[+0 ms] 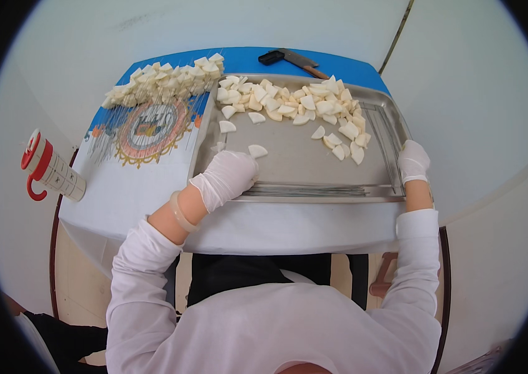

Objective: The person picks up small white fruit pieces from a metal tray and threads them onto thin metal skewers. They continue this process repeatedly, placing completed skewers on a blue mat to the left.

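A metal tray [287,154] lies in front of me, with a heap of pale wedge-cut vegetable pieces [287,100] along its far side. My left hand [232,175], in a white glove, is curled over the tray's near left part, beside a loose wedge [257,151]; what its fingers hold is hidden. Thin metal skewers [310,190] run along the near edge, their left ends by that hand. At the right rim is my gloved right hand [414,161], its fingers bent at the tray's edge; its grip is unclear. More skewers [383,140] lie near it.
Many skewered wedges [165,82] are piled at the table's back left, skewer ends pointing towards me. A cleaver [299,60] and a black-handled object [271,58] lie behind the tray. A red-and-white bottle [60,173] stands at the left. Part of another person shows at lower left.
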Available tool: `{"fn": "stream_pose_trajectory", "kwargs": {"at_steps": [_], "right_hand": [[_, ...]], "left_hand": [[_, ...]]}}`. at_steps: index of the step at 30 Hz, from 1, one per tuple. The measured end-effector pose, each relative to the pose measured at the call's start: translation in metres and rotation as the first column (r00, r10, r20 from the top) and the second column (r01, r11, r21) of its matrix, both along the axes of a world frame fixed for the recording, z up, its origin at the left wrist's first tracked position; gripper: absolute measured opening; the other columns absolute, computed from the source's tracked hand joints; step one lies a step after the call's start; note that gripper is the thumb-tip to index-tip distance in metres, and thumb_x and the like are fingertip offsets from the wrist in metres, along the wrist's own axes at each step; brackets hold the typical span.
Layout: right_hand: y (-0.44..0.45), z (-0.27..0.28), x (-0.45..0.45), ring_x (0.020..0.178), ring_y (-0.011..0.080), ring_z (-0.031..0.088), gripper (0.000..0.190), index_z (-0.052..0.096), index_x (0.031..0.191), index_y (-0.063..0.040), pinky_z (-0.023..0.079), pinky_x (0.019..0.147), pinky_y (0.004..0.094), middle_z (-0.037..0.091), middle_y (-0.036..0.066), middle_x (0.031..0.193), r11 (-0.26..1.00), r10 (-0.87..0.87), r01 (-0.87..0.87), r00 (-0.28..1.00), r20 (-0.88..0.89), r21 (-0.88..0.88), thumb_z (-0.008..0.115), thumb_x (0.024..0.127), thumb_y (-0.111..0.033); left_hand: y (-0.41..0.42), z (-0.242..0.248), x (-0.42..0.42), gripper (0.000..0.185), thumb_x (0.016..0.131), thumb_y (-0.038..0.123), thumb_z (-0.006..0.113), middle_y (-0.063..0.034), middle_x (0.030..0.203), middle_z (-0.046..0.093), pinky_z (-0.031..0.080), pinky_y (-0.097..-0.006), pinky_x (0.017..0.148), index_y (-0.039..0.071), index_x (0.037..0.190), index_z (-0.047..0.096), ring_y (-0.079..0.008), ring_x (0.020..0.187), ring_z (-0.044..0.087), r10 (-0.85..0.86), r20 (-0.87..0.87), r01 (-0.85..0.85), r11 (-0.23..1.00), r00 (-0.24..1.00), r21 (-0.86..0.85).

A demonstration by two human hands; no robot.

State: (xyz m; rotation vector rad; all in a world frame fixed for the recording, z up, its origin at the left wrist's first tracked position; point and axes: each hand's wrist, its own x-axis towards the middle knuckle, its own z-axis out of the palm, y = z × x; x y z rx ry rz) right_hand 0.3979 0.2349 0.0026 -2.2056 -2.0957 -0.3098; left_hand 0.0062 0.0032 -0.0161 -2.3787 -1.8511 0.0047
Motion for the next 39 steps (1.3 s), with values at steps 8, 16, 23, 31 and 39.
{"fn": "stream_pose_trajectory", "kwargs": {"at_steps": [8, 16, 23, 31, 39], "right_hand": [[-0.06, 0.021, -0.073, 0.097, 0.034, 0.069, 0.026, 0.073, 0.101, -0.012, 0.055, 0.085, 0.0436, 0.073, 0.012, 0.101, 0.855, 0.489, -0.516, 0.834, -0.255, -0.051, 0.063, 0.09, -0.034], [-0.122, 0.007, -0.139, 0.092, 0.03, 0.067, 0.022, 0.073, 0.101, -0.006, 0.053, 0.084, 0.0396, 0.071, 0.014, 0.097, 0.371, 0.737, -0.908, 0.416, -0.533, -0.194, 0.069, 0.088, -0.023], [-0.127, -0.002, -0.151, 0.093, 0.0327, 0.067, 0.023, 0.073, 0.101, -0.009, 0.054, 0.084, 0.0424, 0.071, 0.013, 0.097, 0.371, 0.786, -0.905, 0.425, -0.45, -0.207, 0.069, 0.089, -0.028], [-0.131, 0.008, -0.156, 0.095, 0.0338, 0.068, 0.02, 0.073, 0.101, -0.01, 0.054, 0.084, 0.0431, 0.072, 0.014, 0.1, 0.392, 0.749, -0.869, 0.492, -0.444, -0.302, 0.069, 0.089, -0.025], [-0.128, 0.006, -0.159, 0.094, 0.0343, 0.068, 0.019, 0.072, 0.099, -0.009, 0.054, 0.084, 0.0434, 0.072, 0.015, 0.099, 0.383, 0.742, -0.863, 0.5, -0.447, -0.329, 0.068, 0.088, -0.024]], "left_hand": [[-0.005, 0.011, -0.006, 0.008, 0.087, 0.022, 0.067, -0.0075, 0.083, 0.066, 0.053, -0.0423, 0.073, 0.014, 0.086, 0.069, -0.0298, 0.084, 0.067, -0.022, 0.199, 0.054, 0.986, 0.98, -0.156], [-0.006, 0.012, -0.001, 0.014, 0.09, 0.021, 0.061, -0.0101, 0.084, 0.066, 0.054, -0.0448, 0.071, 0.011, 0.081, 0.064, -0.0322, 0.082, 0.067, -0.005, 0.108, 0.019, 0.992, 0.994, -0.128], [-0.003, 0.009, -0.003, 0.014, 0.091, 0.021, 0.059, -0.0114, 0.08, 0.066, 0.055, -0.0449, 0.068, 0.01, 0.084, 0.064, -0.0333, 0.077, 0.068, -0.022, 0.078, 0.032, 0.99, 0.997, -0.138], [0.0, 0.007, -0.002, 0.016, 0.092, 0.022, 0.058, -0.0118, 0.081, 0.067, 0.055, -0.0453, 0.069, 0.009, 0.084, 0.064, -0.0335, 0.078, 0.068, -0.003, 0.038, 0.008, 0.991, 0.999, -0.132], [-0.002, 0.019, 0.001, 0.012, 0.088, 0.021, 0.066, -0.0105, 0.081, 0.067, 0.054, -0.0438, 0.071, 0.011, 0.082, 0.065, -0.0326, 0.08, 0.068, -0.004, 0.163, 0.041, 0.973, 0.987, -0.225]]}}
